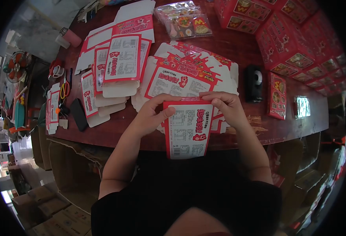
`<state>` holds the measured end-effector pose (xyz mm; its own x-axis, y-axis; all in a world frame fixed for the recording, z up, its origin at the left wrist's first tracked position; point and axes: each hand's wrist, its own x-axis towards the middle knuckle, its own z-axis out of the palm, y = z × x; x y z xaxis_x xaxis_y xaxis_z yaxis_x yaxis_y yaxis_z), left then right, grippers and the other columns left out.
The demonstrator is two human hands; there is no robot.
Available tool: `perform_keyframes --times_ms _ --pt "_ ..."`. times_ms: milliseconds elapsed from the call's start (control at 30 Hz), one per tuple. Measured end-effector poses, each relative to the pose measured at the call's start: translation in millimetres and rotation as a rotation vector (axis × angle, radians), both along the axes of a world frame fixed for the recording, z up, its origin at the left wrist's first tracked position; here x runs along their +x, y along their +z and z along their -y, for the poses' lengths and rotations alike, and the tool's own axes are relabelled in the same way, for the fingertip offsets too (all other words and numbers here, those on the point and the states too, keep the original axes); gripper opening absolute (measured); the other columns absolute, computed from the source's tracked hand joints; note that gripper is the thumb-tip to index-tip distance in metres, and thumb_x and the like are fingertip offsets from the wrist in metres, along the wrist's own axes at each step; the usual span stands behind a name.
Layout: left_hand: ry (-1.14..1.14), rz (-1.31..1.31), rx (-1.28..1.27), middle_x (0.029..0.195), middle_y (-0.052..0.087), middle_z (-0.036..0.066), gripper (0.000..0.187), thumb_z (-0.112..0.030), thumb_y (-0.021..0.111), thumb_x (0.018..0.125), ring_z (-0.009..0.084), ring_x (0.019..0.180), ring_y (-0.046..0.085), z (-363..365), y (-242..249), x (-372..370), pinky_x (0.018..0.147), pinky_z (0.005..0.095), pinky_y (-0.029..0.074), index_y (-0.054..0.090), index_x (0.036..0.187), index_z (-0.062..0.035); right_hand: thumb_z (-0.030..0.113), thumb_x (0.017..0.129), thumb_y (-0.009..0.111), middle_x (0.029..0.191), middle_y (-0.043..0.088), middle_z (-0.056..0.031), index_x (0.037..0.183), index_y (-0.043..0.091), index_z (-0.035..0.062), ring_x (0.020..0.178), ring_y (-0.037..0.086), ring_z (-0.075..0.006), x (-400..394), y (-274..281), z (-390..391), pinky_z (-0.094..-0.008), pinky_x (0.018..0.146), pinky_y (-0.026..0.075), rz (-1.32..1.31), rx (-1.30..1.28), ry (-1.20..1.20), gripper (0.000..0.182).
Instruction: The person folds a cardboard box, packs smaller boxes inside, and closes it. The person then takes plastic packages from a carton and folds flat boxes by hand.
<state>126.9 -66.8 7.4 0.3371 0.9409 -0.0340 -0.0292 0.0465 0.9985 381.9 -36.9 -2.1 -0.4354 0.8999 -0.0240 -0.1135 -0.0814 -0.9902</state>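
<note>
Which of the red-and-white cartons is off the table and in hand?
The carton gripped between the left hand and right hand; the others lie on the table.

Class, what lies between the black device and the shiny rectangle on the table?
A red printed box lies between them, as the head view shows.

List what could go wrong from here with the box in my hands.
The left hand and right hand hold the red-and-white cardboard box by its upper end, while its lower end reaches past the front edge of the dark red table; if both let go, it might drop off.

The loosely fanned red-and-white cartons lie just beyond the hands, so a forward push could scatter them.
</note>
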Motion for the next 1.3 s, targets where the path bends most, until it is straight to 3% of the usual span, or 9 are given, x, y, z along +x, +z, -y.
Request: perform_keyframes --times_ms 133,233,300,400,600,800,900,1000,1300 --pt "0.37 -0.016 0.188 0.106 0.052 0.009 0.019 -0.014 0.047 0.095 0.0116 0.099 0.048 11.3 -23.1 18.7 0.086 0.0249 0.04 0.048 0.109 -0.0024 0.018 0.092 0.053 0.127 0.053 -0.0143 0.116 0.058 0.0021 0.112 0.053 -0.0204 14.2 7.6 8.5 -0.031 0.09 0.044 -0.021 0.359 -0.158 0.029" --pt "0.54 0.333 0.016 0.095 0.054 0.007 0.011 -0.011 0.042 0.094 0.0107 0.086 0.052 2.9 -22.6 8.0 0.077 0.0247 0.043 0.046 0.102 -0.0044 0.02 0.09 0.055 0.106 0.059 -0.0083 0.108 0.059 0.0 0.098 0.055 -0.0152 80.6 -2.0 -8.7 -0.0283 0.085 0.043 0.359 0.414 -0.639 0.027" --pt "0.561 0.304 0.012 0.09 0.055 0.005 0.013 -0.016 0.041 0.096 0.0089 0.08 0.054 -2.7 -26.7 -9.9 0.073 0.0233 0.045 0.046 0.1 -0.0052 0.021 0.089 0.058 0.093 0.06 -0.0052 0.103 0.061 0.0001 0.09 0.056 -0.0133 143.3 -28.3 -23.7 -0.0265 0.08 0.043 0.618 0.259 -0.779 0.025" --pt "0.579 0.265 0.085 0.092 0.055 0.004 0.016 -0.021 0.042 0.097 0.0067 0.08 0.053 -7.5 -25.0 -17.1 0.072 0.0212 0.044 0.047 0.098 -0.0058 0.02 0.086 0.061 0.086 0.061 -0.0027 0.098 0.062 0.0014 0.082 0.055 -0.0112 190.2 -60.8 -22.8 -0.0244 0.074 0.043 0.789 0.09 -0.632 0.022" --pt "0.632 0.197 0.077 0.094 0.054 0.002 0.018 -0.023 0.042 0.097 0.007 0.085 0.051 -13.1 -24.2 -4.9 0.075 0.0219 0.043 0.049 0.096 -0.0058 0.015 0.084 0.063 0.08 0.057 0.0 0.089 0.061 0.0019 0.077 0.051 -0.0084 196.0 -80.0 -21.2 -0.0245 0.07 0.041 0.362 -0.155 -0.609 0.014" --pt "0.6 0.175 0.078 0.094 0.054 0.003 0.019 -0.023 0.044 0.097 0.0074 0.086 0.05 -13.4 -20.2 3.6 0.077 0.0222 0.042 0.05 0.096 -0.0054 0.007 0.082 0.064 0.084 0.057 -0.0004 0.084 0.061 0.0027 0.081 0.052 -0.0081 172.6 -103.9 -17.3 -0.0237 0.071 0.042 0.652 0.4 -0.991 0.006" --pt "0.62 0.191 0.086 0.094 0.055 0.004 0.019 -0.022 0.044 0.097 0.0077 0.085 0.051 -14.8 -17.7 8.1 0.077 0.0219 0.042 0.05 0.095 -0.005 0.008 0.086 0.061 0.085 0.057 0.0006 0.089 0.059 0.0028 0.081 0.051 -0.0073 168.9 -114.3 -16.0 -0.0222 0.072 0.041 0.556 0.505 -1.05 0.006" --pt "0.587 0.196 0.091 0.094 0.055 0.004 0.018 -0.022 0.044 0.097 0.0081 0.086 0.051 -15.5 -18.2 7.5 0.078 0.022 0.042 0.05 0.096 -0.0048 0.008 0.087 0.06 0.088 0.059 -0.001 0.091 0.059 0.0023 0.084 0.054 -0.0096 160.1 -108.2 -7.7 -0.0245 0.075 0.045 -0.221 0.097 -0.976 0.007" --pt "0.568 0.152 0.116 0.095 0.055 0.004 0.02 -0.024 0.045 0.097 0.0084 0.087 0.05 -17.8 -14.7 12.4 0.078 0.022 0.042 0.05 0.097 -0.0051 0.012 0.088 0.057 0.097 0.059 -0.0084 0.097 0.056 -0.0014 0.096 0.057 -0.0195 145.0 -104.5 7.1 -0.0368 0.089 0.049 -0.393 -0.25 -0.967 0.016"
